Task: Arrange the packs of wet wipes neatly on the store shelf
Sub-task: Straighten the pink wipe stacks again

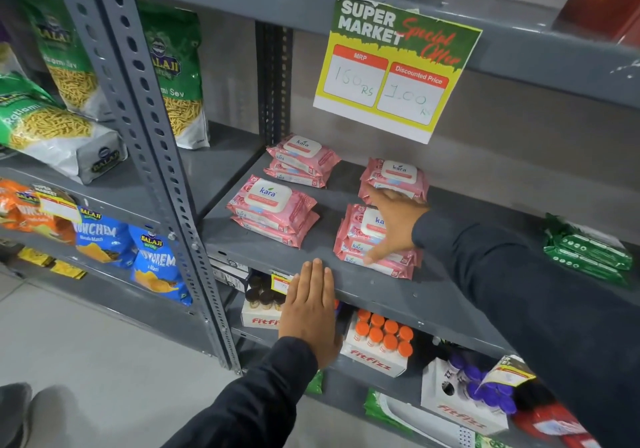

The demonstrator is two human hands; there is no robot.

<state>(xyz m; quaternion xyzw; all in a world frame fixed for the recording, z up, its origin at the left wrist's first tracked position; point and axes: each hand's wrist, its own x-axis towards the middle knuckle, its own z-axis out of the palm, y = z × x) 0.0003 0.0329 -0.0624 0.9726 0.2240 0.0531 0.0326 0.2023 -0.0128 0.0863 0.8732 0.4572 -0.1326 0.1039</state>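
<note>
Pink Kara wet-wipe packs lie in four small stacks on the grey metal shelf (349, 284). One stack sits at the back left (302, 161), one at the front left (272, 210), one at the back right (394, 175) and one at the front right (360, 239). My right hand (394, 225) lies spread over the front right stack, thumb down at its front edge and fingers reaching toward the back right stack. My left hand (310, 309) rests flat against the shelf's front lip, fingers straight and together, holding nothing.
Green wipe packs (588, 250) lie at the right of the same shelf. A yellow price sign (394, 73) hangs from the shelf above. Fitfizz bottle boxes (377, 343) fill the shelf below. A perforated upright post (156, 128) separates snack bags (173, 76) on the left.
</note>
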